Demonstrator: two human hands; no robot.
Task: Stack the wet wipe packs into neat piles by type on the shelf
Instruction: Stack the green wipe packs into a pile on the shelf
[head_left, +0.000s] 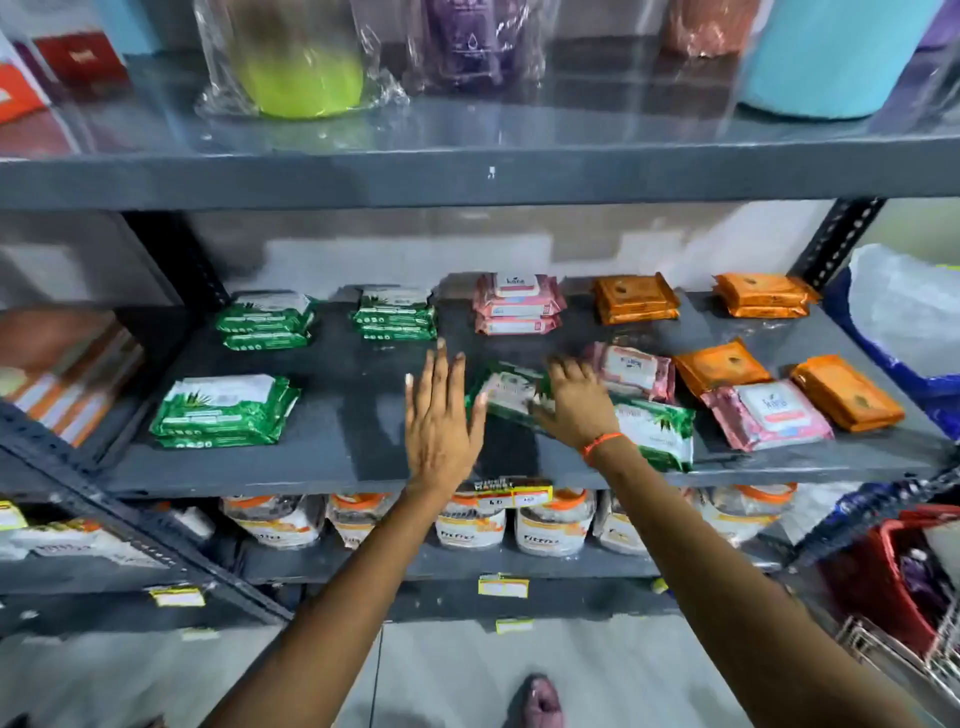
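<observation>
Wet wipe packs lie on the grey middle shelf (337, 415). Green piles stand at the back left (266, 318), back centre (396, 312) and front left (223, 410). A pink pile (518, 304) and two orange piles (636, 299) (762, 296) line the back. Loose packs lie at the right: pink (631, 369) (769, 413), orange (719, 366) (847, 392), green (657, 426). My right hand (571, 400) rests on a tilted green pack (506, 389), fingers curled over it. My left hand (441, 410) is flat and open, its thumb touching that pack's left end.
The upper shelf holds a wrapped yellow-green container (301, 67), a purple item (467, 41) and a teal tub (826, 57). White jars (553, 525) fill the shelf below. A red basket (893, 566) and blue bags (893, 374) stand at the right.
</observation>
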